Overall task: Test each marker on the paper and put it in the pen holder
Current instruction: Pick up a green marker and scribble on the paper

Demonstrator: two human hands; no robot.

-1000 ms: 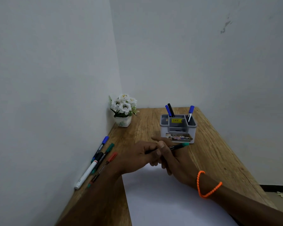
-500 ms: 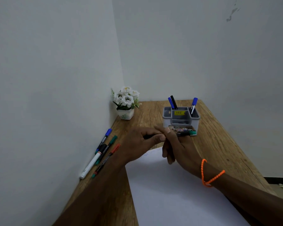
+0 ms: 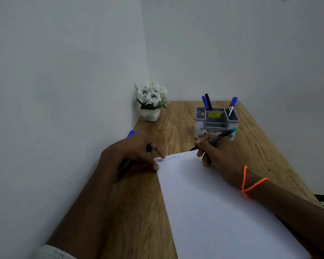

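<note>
My right hand grips an uncapped black marker with a green end, its tip just above the far edge of the white paper. Faint blue scribbles run along that edge. My left hand rests its fingertips on the paper's far left corner and pinches a small dark cap. Behind my right hand stands the grey pen holder, with two blue markers and a black one upright in it.
Loose markers lie along the left wall, mostly hidden under my left hand; a blue cap shows beyond it. A small white pot of white flowers sits in the far left corner. The wooden table meets walls at left and back.
My hands have come apart and the cap is off the marker. The right hand has lowered the marker's tip to the paper's far edge, and the left has moved to the paper's corner.
</note>
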